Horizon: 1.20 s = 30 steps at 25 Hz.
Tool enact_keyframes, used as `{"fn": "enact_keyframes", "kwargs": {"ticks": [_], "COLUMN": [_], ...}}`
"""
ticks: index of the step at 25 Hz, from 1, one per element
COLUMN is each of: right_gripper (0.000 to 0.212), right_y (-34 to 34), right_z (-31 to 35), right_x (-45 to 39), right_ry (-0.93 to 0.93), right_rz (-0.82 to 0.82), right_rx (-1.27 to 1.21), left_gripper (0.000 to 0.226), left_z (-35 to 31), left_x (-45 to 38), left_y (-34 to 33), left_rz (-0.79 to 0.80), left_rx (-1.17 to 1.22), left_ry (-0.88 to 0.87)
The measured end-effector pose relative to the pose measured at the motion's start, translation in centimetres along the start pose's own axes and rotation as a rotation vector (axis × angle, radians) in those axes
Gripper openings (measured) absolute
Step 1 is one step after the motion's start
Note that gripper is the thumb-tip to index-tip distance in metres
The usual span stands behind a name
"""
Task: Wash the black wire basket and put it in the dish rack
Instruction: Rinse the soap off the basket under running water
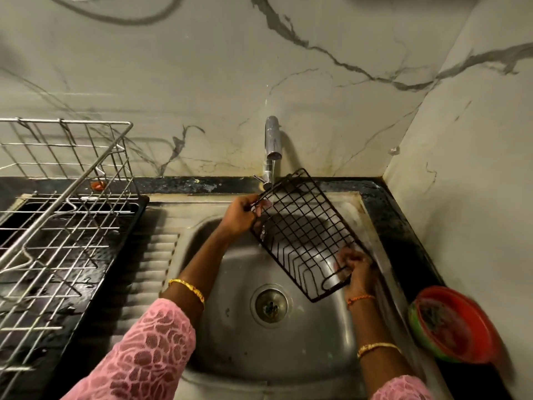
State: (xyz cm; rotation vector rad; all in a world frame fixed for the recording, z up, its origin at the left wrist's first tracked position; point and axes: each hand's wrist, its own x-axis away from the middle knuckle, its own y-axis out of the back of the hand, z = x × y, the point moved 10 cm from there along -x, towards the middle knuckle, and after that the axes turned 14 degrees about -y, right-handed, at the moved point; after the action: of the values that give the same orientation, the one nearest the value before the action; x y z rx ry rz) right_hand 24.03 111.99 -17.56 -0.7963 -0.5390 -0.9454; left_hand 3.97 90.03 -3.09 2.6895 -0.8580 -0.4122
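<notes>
Black wire basket (302, 229) is over the sink (302, 356) rn, tilted, top corner right under the running tap (272, 140). Her left hand (239, 215) has fingers curled round the upper edge, right hand (356, 269) grips the lower end w/ fingers wrapped on the wire. So it's mid-rinse imo, no sponge or soap visible. Dish rack (57, 226) on the left counter w/ nothing in it I can see, so the put-away part is still left.
</notes>
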Motion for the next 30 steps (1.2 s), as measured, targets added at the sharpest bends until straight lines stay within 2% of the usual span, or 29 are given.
{"fn": "enact_keyframes", "kwargs": {"ticks": [4, 7, 10, 12, 14, 16, 17, 18, 19, 20, 21, 23, 24, 26, 29, 30], "right_gripper": [0.019, 0.024, 0.02, 0.018, 0.018, 0.034, 0.031, 0.027, 0.023, 0.024, 0.033, 0.065, 0.071, 0.061, 0.04, 0.038], "right_y": [0.5, 0.6, 1.3, 1.2, 0.7, -0.6, -2.2, -4.0, -5.9, -7.8, -9.1, -10.8, -11.3, -11.8, -11.9, -11.9], "right_z": [-4.8, -7.3, -10.6, -10.7, -7.4, -1.1, 1.8, 3.4, 3.8, 3.4, 2.6, 1.0, 0.3, -0.1, 0.6, 0.7], "right_x": [0.3, 0.9, 0.8, 1.3, 2.6, 4.1, 5.4, 6.0, 6.0, 5.6, 5.3, 4.6, 4.5, 4.5, 4.5, 4.4], "right_ry": [-0.085, -0.187, -0.408, -0.459, -0.316, 0.043, 0.202, 0.279, 0.266, 0.176, 0.066, -0.145, -0.243, -0.345, -0.336, -0.313], "right_rz": [-0.001, -0.059, -0.157, -0.173, -0.222, -0.372, -0.385, -0.314, -0.185, -0.062, 0.012, 0.068, 0.087, 0.11, 0.108, 0.119], "right_rx": [-0.085, -0.164, -0.036, 0.166, 0.456, 0.676, 0.703, 0.666, 0.583, 0.539, 0.562, 0.774, 0.868, 0.956, 0.911, 0.902], "left_gripper": [0.025, 0.029, 0.03, 0.029, 0.027, 0.026, 0.026, 0.026, 0.026, 0.026, 0.025, 0.023, 0.024, 0.031, 0.039, 0.04], "left_z": [-2.6, -3.7, -4.3, -4.8, -5.2, -5.1, -4.8, -4.5, -4.2, -3.9, -3.9, -4.3, -4.5, -4.7, -4.6, -4.5], "left_x": [-0.8, -0.8, -0.6, -0.7, -0.7, -0.5, -0.4, -0.3, -0.1, 0.0, 0.2, 0.7, 0.9, 1.3, 1.3, 1.3], "left_y": [0.3, -0.4, -0.8, -1.1, -1.4, -1.6, -1.7, -1.6, -1.6, -1.5, -1.5, -1.7, -1.8, -1.9, -1.6, -1.3], "left_rz": [-0.055, -0.056, -0.062, -0.053, -0.018, 0.03, 0.047, 0.059, 0.064, 0.062, 0.057, 0.053, 0.052, 0.042, 0.014, -0.003], "left_rx": [-0.225, -0.274, -0.283, -0.334, -0.378, -0.409, -0.43, -0.452, -0.469, -0.477, -0.479, -0.467, -0.452, -0.407, -0.355, -0.336], "left_ry": [-0.151, -0.263, -0.277, -0.296, -0.325, -0.34, -0.344, -0.344, -0.341, -0.338, -0.342, -0.358, -0.362, -0.355, -0.347, -0.339]}}
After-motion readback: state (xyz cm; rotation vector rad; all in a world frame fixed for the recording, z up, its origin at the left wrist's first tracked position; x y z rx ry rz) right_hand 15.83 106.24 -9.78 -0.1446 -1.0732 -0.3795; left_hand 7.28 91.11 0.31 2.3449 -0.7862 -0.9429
